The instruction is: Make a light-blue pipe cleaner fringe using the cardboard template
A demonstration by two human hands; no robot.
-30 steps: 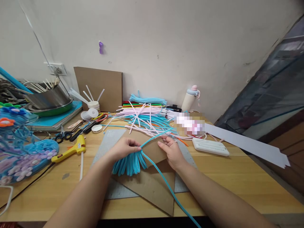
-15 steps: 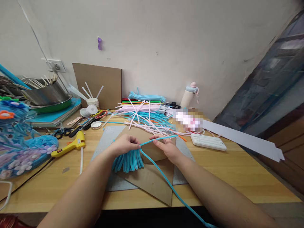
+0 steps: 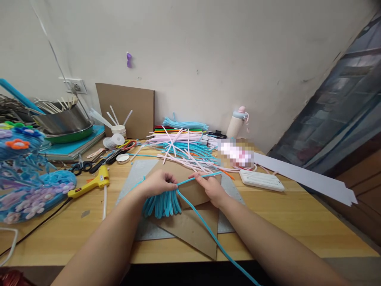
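My left hand (image 3: pixel 159 183) pinches the top of a fringe of blue pipe cleaner loops (image 3: pixel 163 204), which hang side by side below the fingers. From that pinch one straight blue pipe cleaner length (image 3: pixel 185 182) runs right to my right hand (image 3: pixel 210 188), whose thumb and fingers are closed on it; its tip sticks out beyond them. Another blue strand (image 3: pixel 208 228) leaves the same spot and droops over the table's front edge. Under both hands lie pieces of brown cardboard (image 3: pixel 193 232) on a grey cutting mat (image 3: pixel 139 169).
Piled pipe cleaners (image 3: pixel 184 149) lie behind my hands. To the left are a yellow glue gun (image 3: pixel 97 182), scissors (image 3: pixel 81 166) and a blue flowered craft piece (image 3: pixel 38 194). A white box-shaped device (image 3: pixel 262 180) and a bottle (image 3: pixel 236 123) stand to the right.
The right hand went from beside the cardboard to gripping the blue pipe cleaner length, which has swung down from a steep slant to a flatter one. The left hand keeps its pinch.
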